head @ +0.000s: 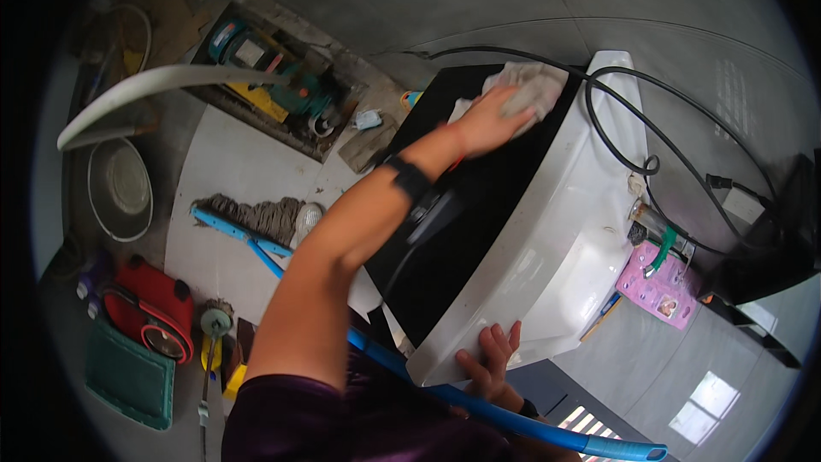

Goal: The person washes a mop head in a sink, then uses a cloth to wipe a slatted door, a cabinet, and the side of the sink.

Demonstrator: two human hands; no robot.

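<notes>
My left hand (494,117) presses a crumpled, greyish-white cloth (535,93) onto a flat black panel (487,205). A dark band and a red string circle that wrist. Along the panel's right side runs a white ceramic washbasin (545,256). My right hand (490,359) rests on the basin's near rim with its fingers spread and holds nothing. A blue mop handle (500,417) passes across my body over the right wrist. A dark blurred object with a cord (436,215) lies on the panel below my left forearm.
A looped black cable (596,115) crosses the basin's far end. By its right side are a green-handled tap (664,250) and a pink packet (660,282). On the left are a green motor pump (282,83), grey mop head (256,215), metal bowl (122,186) and red container (151,305).
</notes>
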